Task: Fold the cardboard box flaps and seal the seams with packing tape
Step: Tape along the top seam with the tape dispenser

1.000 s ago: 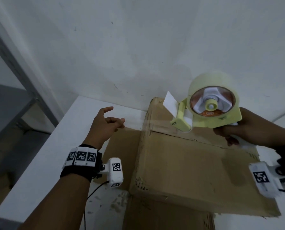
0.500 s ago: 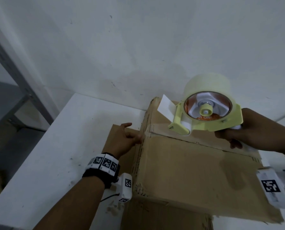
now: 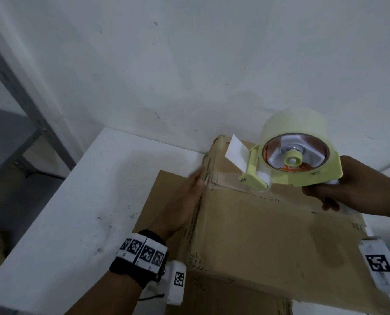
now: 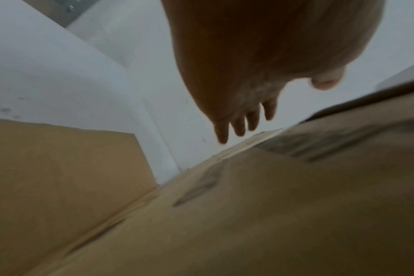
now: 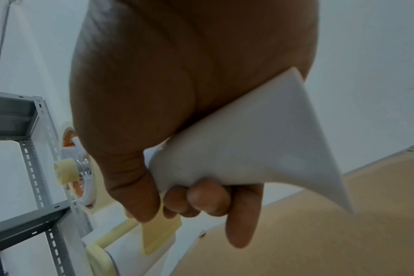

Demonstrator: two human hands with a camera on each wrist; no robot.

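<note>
One white surface (image 3: 80, 201) carries one cardboard box (image 3: 269, 235), which fills the head view from about 4 o'clock to the centre. Its top flaps are folded shut, and the seam (image 3: 287, 201) between them runs as a long line from roughly 10 o'clock to 3 o'clock across the top. That long axis is what the coming move turns on, by my reading: the tape must be drawn along it, left end to right.

One flat sheet of cardboard (image 3: 166, 196) lies on the surface at the box's left, partly under it.

One tape dispenser (image 3: 291, 164) — pale yellow, carrying one roll — hovers at about 2 o'clock, its roller end just above the seam near the box's left edge, a loose white tab of tape (image 3: 235, 148) sticking up toward 11 o'clock. Whether the roller touches the cardboard I cannot tell.

Two hands are in view. The right hand (image 3: 339, 192) is curled tight round the dispenser's white handle (image 5: 260, 149) and is the nearer one to the seam. The left hand (image 3: 185, 201) lies with straight fingers flat against the box's left side wall, just below the seam's end, holding nothing — it seems placed to steady the box and press the tape's start over the edge.
</note>
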